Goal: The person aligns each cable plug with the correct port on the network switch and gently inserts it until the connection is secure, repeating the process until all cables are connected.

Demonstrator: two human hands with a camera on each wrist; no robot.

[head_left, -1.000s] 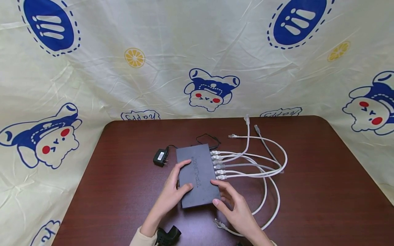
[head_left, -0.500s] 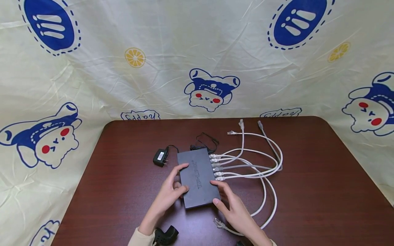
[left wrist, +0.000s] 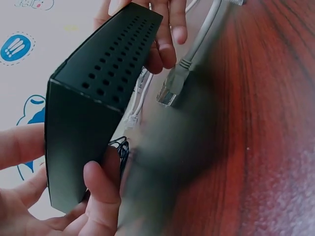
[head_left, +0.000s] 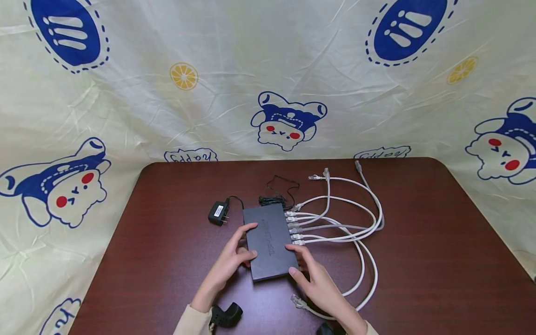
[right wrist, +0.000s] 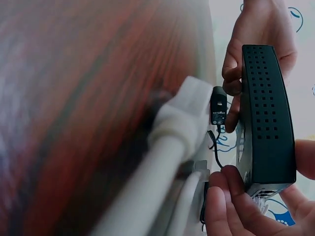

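Note:
A dark grey network switch (head_left: 270,242) with "TP-LINK" lettering on its top is held between both hands. My left hand (head_left: 228,260) grips its left side, thumb and index finger on the top and other fingers underneath. Opposite, my right hand (head_left: 316,281) grips the near right side the same way. Both wrist views show the switch's vented side (right wrist: 268,103) raised off the table, fingers curled below it. Several white and grey network cables (head_left: 347,239) are plugged into the right side. One loose network plug (left wrist: 170,91) lies below the switch near my right hand.
A black power adapter (head_left: 218,213) lies left of the switch, its lead running behind it to a bundled black cord (head_left: 272,200). Further loose plugs (head_left: 326,173) reach the back of the brown table (head_left: 418,260). A printed cloth (head_left: 226,125) hangs behind.
The switch has shifted slightly right and its far edge has come nearer to me, both hands still holding it. The cables have shifted with it, and another plug now shows behind its far right corner.

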